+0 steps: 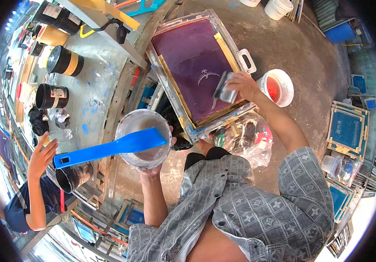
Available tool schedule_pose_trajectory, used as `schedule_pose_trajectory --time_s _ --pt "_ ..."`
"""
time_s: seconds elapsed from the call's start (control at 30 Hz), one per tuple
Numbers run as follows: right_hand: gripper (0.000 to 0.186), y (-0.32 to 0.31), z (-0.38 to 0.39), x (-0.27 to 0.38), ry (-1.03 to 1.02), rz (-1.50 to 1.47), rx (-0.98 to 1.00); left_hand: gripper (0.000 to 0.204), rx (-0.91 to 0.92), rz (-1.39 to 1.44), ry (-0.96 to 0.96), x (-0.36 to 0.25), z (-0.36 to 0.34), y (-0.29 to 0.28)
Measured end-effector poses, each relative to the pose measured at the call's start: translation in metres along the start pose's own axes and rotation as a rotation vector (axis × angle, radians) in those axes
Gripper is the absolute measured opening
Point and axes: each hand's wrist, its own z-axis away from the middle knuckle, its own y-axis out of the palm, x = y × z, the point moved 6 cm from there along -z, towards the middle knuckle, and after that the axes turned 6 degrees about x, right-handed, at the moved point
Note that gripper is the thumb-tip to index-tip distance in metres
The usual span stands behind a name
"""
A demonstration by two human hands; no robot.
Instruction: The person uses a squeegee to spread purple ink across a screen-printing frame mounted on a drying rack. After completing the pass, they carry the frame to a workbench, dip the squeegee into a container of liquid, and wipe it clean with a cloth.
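My left hand (152, 171) grips a round white tub (126, 125) from below and the side, its fingers curled round the wall. Greyish paste coats the tub's inside. A long blue plastic spatula (96, 152) lies across the rim, its broad blade over the paste. With closed fingers, my right hand (244, 86) holds a flat grey scraper (225, 92) over the lower right of a purple printing screen (183, 46). Whether its edge touches the mesh, I cannot tell. A pale curved design (206, 75) shows on the mesh. Yellowish tape lines the screen's worn frame (174, 91).
A white bucket (285, 89) with reddish contents stands right of the screen. Below it lies a clear plastic bag (253, 142). Black tubs (52, 96) line the bench (96, 83) at left, where another person's hand (41, 158) reaches in. More screens (347, 126) lean at far right.
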Motion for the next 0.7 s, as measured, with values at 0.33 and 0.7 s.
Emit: schedule_pose_trajectory --time_s 0.33,0.7 --pt "0.037 0.027 -0.048 0.107 0.778 -0.299 0.026 0.107 0.01 -0.058 0.027 0.002 -0.006 -0.01" --pt "0.034 -0.037 -0.009 0.079 0.65 -0.871 -0.279 0.07 -0.111 -0.186 0.004 -0.001 -0.027 -0.06"
